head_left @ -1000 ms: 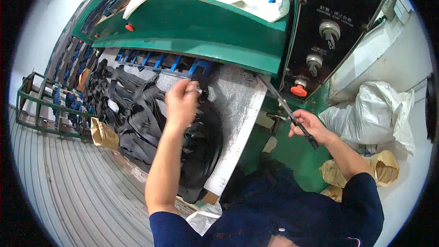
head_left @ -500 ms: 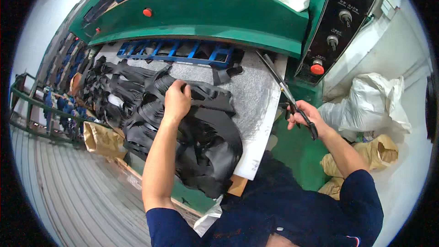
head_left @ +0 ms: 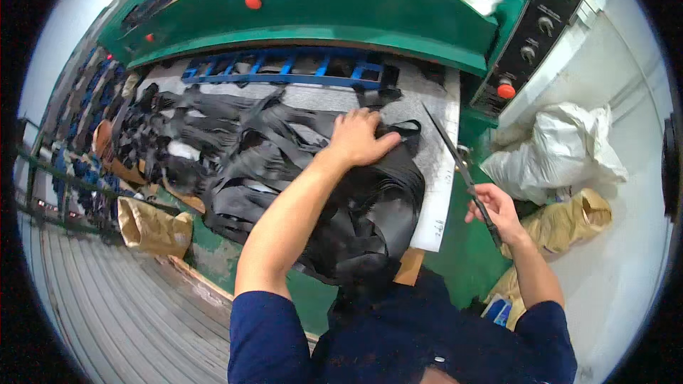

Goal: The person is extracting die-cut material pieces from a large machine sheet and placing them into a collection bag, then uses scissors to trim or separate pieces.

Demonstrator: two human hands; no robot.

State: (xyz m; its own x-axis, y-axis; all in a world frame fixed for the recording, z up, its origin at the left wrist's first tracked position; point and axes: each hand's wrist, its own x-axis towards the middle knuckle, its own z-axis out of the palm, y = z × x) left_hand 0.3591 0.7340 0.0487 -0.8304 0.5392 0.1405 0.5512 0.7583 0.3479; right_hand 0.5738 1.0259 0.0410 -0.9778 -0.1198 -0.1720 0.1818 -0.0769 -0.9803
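Observation:
A heap of thin black strips [head_left: 249,203], leather-like and tangled, covers most of the grey work surface [head_left: 420,149]. My left hand [head_left: 359,139] lies palm down on the right part of this heap, thumb stretched out to the right. Its fingertips partly sink among the strips, but I see no grip on any. Off the right edge of the surface, my right hand [head_left: 496,210] is closed round the handles of long dark scissors [head_left: 459,160]. Their narrow blades point up and away, apart from the heap.
Behind the heap lies a blue frame with crossbars [head_left: 288,71], below a green machine beam [head_left: 320,18] with a red button [head_left: 253,2]. A dark control panel [head_left: 530,43] stands at right, near a white sack [head_left: 569,153] and brown bags [head_left: 569,224]. A paper bag [head_left: 153,226] stands at left.
My left hand has moved right across the heap and flattened from a pinch-like curl. The strips at the right bulge further toward the edge. My right hand still holds the scissors, now seen more edge-on.

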